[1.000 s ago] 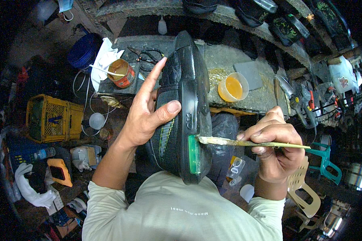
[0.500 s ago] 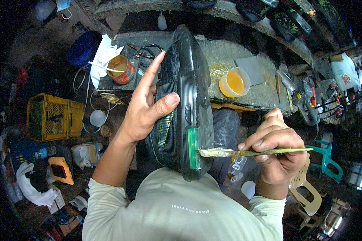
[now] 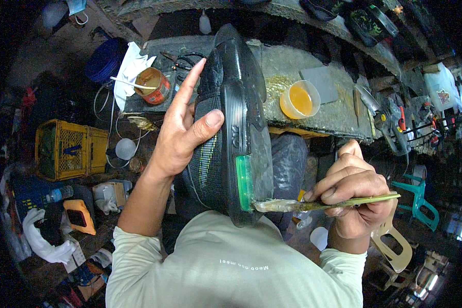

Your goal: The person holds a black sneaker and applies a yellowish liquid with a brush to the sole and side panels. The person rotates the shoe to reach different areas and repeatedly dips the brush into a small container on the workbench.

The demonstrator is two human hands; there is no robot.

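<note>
My left hand (image 3: 182,141) grips a black mesh shoe (image 3: 235,105) from its left side, index finger and thumb showing along it; the shoe stands sole-side to the right, with a translucent green insert (image 3: 244,179) near its lower end. My right hand (image 3: 357,192) pinches a thin greenish stick brush (image 3: 282,205), its pale, gummed tip touching the sole's edge beside the lower end of the insert. Beyond the shoe, on the work bench (image 3: 269,61), are a clear cup of yellow-orange liquid (image 3: 297,102) and, left, an orange can (image 3: 154,90) with a white stick across it.
Grey plate (image 3: 323,74), scissors (image 3: 182,59) and tools (image 3: 395,133) lie on the bench. Shoes (image 3: 367,25) line an overhead rack. Around me are a yellow crate (image 3: 72,146), cluttered shelves at lower left, green (image 3: 416,205) and beige (image 3: 395,238) chairs at right.
The brush tip has moved down along the green insert to its lower end, with my right hand lower. My left hand and the shoe have shifted slightly upward and left in view.
</note>
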